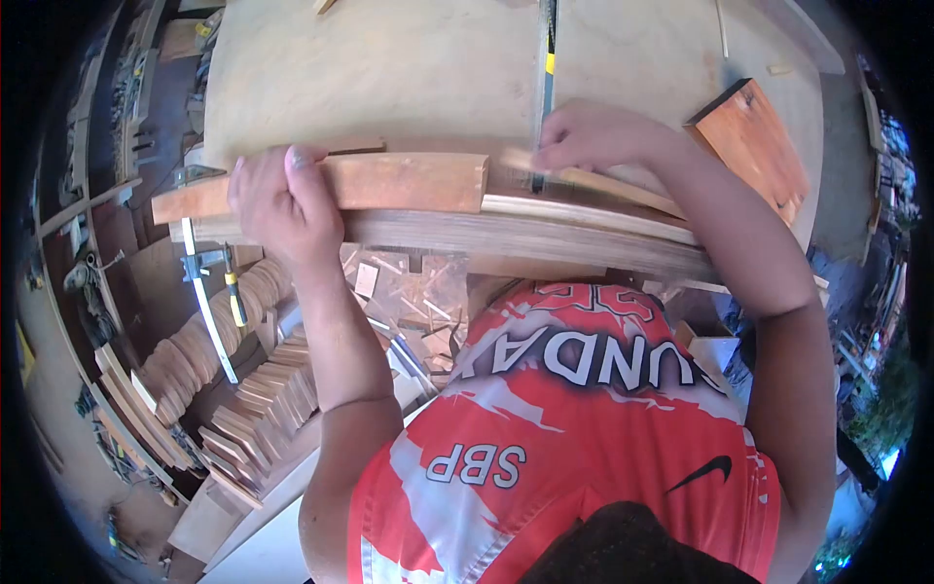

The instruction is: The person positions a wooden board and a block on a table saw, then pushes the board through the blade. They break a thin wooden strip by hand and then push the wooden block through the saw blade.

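Observation:
My left hand point(282, 200) is closed over a reddish wooden board point(404, 182), thumb on top, at the front edge of the workbench point(370, 78). The board lies along that edge, above a thick layered wood edge point(525, 238). To its right, my right hand point(598, 136) is smeared by motion, with its fingers curled in a pinch at a thin wooden strip point(623, 188). The strip's left end is blurred too. Right by those fingertips runs a dark metal bar with a yellow band point(550, 63), pointing away across the bench.
A reddish wood block point(754, 146) rests on the bench at the right. A clamp with a yellow and black handle point(233, 287) hangs from the front edge at the left. Below are stacked wooden slats point(258, 409), round wooden pieces point(199, 341) and offcuts point(418, 302) on the floor.

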{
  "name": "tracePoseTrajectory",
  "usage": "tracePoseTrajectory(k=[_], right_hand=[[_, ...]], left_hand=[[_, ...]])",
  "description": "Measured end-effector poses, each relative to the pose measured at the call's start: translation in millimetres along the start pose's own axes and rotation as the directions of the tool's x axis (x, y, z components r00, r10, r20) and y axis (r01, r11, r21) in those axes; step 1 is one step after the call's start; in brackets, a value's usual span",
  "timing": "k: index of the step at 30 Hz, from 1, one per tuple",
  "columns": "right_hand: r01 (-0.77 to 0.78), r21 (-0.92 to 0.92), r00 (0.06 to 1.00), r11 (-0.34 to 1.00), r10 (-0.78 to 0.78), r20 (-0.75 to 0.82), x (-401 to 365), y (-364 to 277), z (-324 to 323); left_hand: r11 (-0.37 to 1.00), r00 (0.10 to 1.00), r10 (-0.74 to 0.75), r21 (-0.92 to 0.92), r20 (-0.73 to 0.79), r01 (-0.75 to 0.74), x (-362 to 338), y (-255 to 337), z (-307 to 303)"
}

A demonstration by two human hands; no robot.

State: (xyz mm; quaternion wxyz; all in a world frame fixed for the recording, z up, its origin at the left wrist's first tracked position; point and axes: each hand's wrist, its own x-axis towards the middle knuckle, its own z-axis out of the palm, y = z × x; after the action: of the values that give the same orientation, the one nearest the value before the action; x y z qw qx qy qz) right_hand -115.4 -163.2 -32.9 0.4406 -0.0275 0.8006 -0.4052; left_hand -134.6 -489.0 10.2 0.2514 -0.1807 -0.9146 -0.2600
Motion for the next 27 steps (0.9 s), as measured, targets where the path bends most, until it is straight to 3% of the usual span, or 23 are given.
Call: tracePoseTrajectory(k=[3,4,8,9,10,11,12,13,14,15,17,18,19,20,21,22,23,24,26,27], right_hand=[[0.055,0.318,0.992,0.947,-0.015,-0.125,-50.5,-0.5,-10.4],[0.094,0.399,0.985,0.912,-0.028,-0.168,-68.5,-5.2,-5.1],[0.249,0.488,0.967,0.836,-0.185,-0.176,-95.0,-18.9,35.5],[0.321,0.457,0.947,0.829,-0.268,-0.179,-95.4,-26.0,53.9],[0.397,0.421,0.918,0.815,-0.351,-0.185,-93.5,-34.2,74.1],[0.406,0.349,0.911,0.845,-0.404,-0.081,-91.2,-45.2,92.2],[0.423,0.270,0.896,0.865,-0.444,0.021,-89.6,-57.6,110.8],[0.442,0.053,0.890,0.895,-0.445,0.095,-90.5,-71.0,132.2],[0.579,-0.096,0.815,0.810,-0.576,0.058,-90.1,-66.2,158.6],[0.589,-0.109,0.808,0.801,-0.586,0.061,-92.7,-59.9,164.1],[0.671,-0.383,0.683,0.635,-0.730,-0.016,-97.6,-48.2,159.1],[0.687,-0.203,0.692,0.698,-0.713,-0.112,-107.4,-39.2,135.8],[0.610,-0.261,0.695,0.748,-0.663,-0.276,-112.0,-19.6,109.2],[0.523,-0.294,0.672,0.800,-0.599,-0.435,-115.0,3.6,80.6],[0.246,-0.392,0.784,0.886,-0.420,-0.458,-120.5,17.8,44.3],[0.078,-0.476,0.808,0.876,-0.335,-0.484,-112.6,43.8,17.3],[0.057,-0.604,0.844,0.795,-0.361,-0.397,-104.0,80.7,-4.1],[0.046,-0.721,0.875,0.691,-0.377,-0.305,-96.0,108.1,-12.5],[0.104,-0.727,0.885,0.678,-0.397,-0.243,-84.2,125.4,-6.3],[0.154,-0.733,0.899,0.662,-0.401,-0.174,-78.6,129.2,-5.7]], left_hand=[[1.000,1.000,0.006,0.012,0.014,-0.006,-0.7,-6.1,-1.3],[1.000,0.999,0.020,0.015,-0.045,-0.019,-1.7,-7.5,2.4],[0.992,0.999,0.023,0.128,-0.022,-0.020,-5.2,-16.2,3.3],[0.989,0.999,0.010,0.148,-0.032,-0.005,-6.5,-12.7,-2.7],[0.992,0.993,-0.095,0.094,0.077,0.087,-5.7,-7.4,-9.0],[0.982,0.965,-0.186,0.045,0.183,0.181,-5.8,-2.7,-15.0],[0.982,0.970,-0.188,0.053,0.156,0.182,-8.8,-2.1,-19.9],[0.964,0.980,-0.154,-0.197,0.123,0.176,-14.1,-4.8,-24.8],[0.888,0.989,-0.121,-0.435,0.088,0.147,-22.3,-5.0,-31.4],[0.893,0.990,-0.118,-0.430,0.071,0.137,-33.6,1.1,-43.9],[0.983,0.998,0.029,-0.181,-0.047,-0.037,-68.4,17.1,-79.1],[0.986,0.996,-0.083,-0.142,0.012,0.084,-98.0,19.0,-95.1],[0.976,0.979,-0.191,-0.097,0.067,0.197,-136.7,17.6,-106.5],[0.898,0.922,-0.372,-0.207,0.110,0.387,-178.5,16.5,-110.9],[0.866,0.915,-0.401,-0.305,0.055,0.397,-217.5,25.0,-107.4],[0.769,0.816,-0.567,-0.282,0.114,0.574,-265.4,25.2,-105.3],[0.704,0.725,-0.659,-0.175,0.197,0.688,-306.5,34.7,-104.4],[0.766,0.757,-0.619,-0.055,0.209,0.641,-353.3,38.6,-97.6],[0.624,0.592,-0.752,0.024,0.290,0.781,-460.8,36.3,-78.0],[0.616,0.409,-0.703,0.210,0.582,0.760,-469.4,52.7,-89.0]])
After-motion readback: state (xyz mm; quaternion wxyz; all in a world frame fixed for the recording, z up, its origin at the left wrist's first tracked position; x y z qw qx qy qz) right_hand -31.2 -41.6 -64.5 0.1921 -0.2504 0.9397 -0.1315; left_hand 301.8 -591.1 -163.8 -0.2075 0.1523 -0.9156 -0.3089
